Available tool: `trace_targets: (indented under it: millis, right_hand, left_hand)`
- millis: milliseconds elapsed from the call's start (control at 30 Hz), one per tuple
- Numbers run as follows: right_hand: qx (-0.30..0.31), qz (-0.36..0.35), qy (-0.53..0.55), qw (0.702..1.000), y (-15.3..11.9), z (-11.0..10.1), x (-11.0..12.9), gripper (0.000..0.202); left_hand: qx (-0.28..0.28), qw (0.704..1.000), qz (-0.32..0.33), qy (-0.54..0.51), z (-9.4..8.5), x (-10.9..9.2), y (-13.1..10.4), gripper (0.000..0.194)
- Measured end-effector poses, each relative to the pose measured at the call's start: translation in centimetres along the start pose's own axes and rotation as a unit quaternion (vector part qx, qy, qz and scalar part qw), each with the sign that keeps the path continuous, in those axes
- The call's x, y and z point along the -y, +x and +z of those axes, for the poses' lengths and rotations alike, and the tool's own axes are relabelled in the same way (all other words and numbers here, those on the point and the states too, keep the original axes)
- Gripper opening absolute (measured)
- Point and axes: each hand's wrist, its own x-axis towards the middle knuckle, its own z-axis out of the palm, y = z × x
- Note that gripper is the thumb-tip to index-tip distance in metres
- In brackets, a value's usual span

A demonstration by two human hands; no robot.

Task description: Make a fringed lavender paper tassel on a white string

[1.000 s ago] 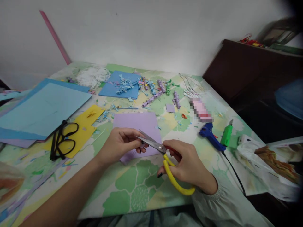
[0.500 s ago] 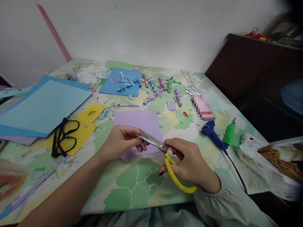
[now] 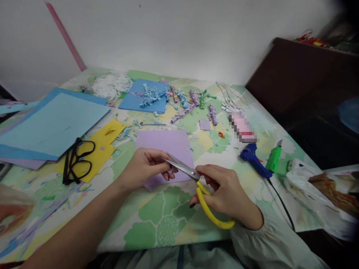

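Observation:
My right hand (image 3: 224,186) grips a pair of scissors (image 3: 211,213) with yellow handles, fingers in the loops. The steel blades stand slightly apart and point left, their tips reaching my left hand (image 3: 150,164). That hand is closed, thumb and fingertips pinched together at the blade tips. Whatever it pinches is too small or hidden to make out. Beneath both hands lies a lilac sheet of paper (image 3: 165,140), its near left corner partly covered by the left hand. A small lilac square (image 3: 204,124) lies beyond it.
Black glasses (image 3: 80,164) rest on yellow paper (image 3: 105,151) at left, beside blue sheets (image 3: 56,125). Curled, fringed paper rolls (image 3: 183,113) and scraps lie farther back. At right are a blue glue gun (image 3: 256,161), a green cutter (image 3: 273,158) and a plastic bag (image 3: 301,186).
The view has shifted very slightly, so things on the table sit a little farther right. Both hands and the scissors keep almost the same pose.

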Motion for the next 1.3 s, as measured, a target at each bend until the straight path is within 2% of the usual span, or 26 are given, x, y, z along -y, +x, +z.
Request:
trace_targets:
  millis: [467,833,1300]
  right_hand:
    - [-0.019,-0.018,-0.016,1.0,-0.1,0.25,-0.29,0.042]
    - [-0.017,-0.012,-0.017,1.0,-0.28,0.4,-0.39,0.046]
    - [-0.015,-0.01,-0.018,1.0,-0.36,0.29,-0.37,0.044]
  left_hand:
    - [-0.009,1.0,-0.018,-0.002,0.07,0.09,0.29,0.007]
    - [-0.027,0.999,-0.032,-0.005,0.19,0.13,0.48,0.005]
    - [-0.025,0.998,-0.046,-0.019,0.21,0.25,0.52,0.006]
